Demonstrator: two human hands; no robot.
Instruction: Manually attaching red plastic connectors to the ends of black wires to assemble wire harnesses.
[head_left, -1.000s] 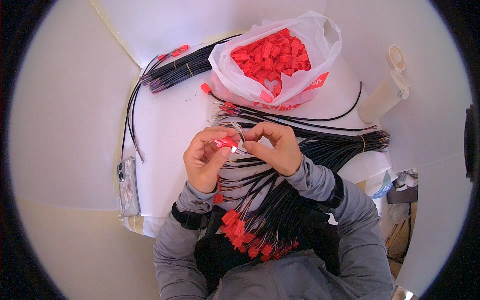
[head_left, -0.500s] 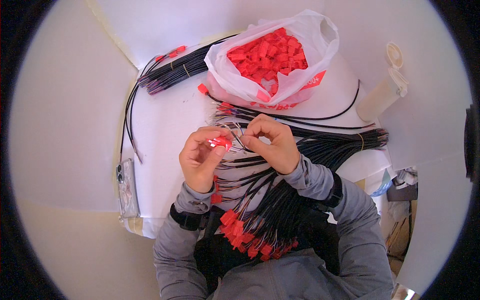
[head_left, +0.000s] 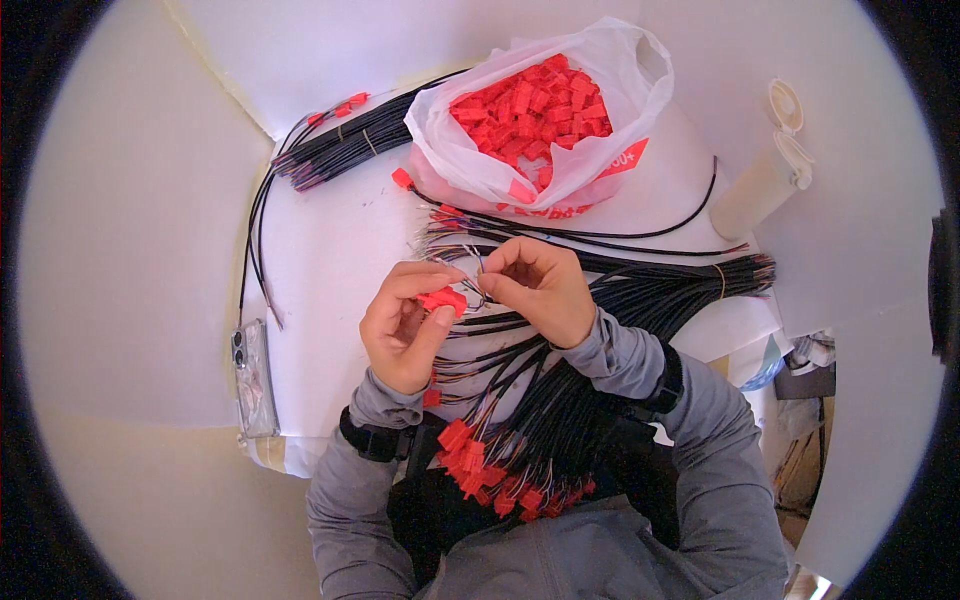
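Observation:
Between the thumb and fingers of my left hand [head_left: 404, 325] is a red plastic connector housing [head_left: 443, 300]. My right hand [head_left: 545, 292], just to its right, pinches thin wires [head_left: 474, 266] whose loose ends stick up between the two hands. Some of these wires run over to the housing; whether they are seated in it is hidden by my fingers. Below my hands, black sheathed cables [head_left: 560, 425] fan down into my lap, many ending in red connectors [head_left: 475, 465]. A tied bundle of black cables [head_left: 690, 285] lies to the right of my right hand.
A white plastic bag [head_left: 450, 165] full of red housings [head_left: 535, 110] stands at the back. Behind-left lies another black cable bundle [head_left: 350, 150]. A phone [head_left: 256, 380] rests at the table's left edge. A cream bottle [head_left: 757, 195] with its lid open stands right.
The red housing has turned a little in my left fingers. My right hand has shifted slightly down and left, and the wire ends between the hands have moved.

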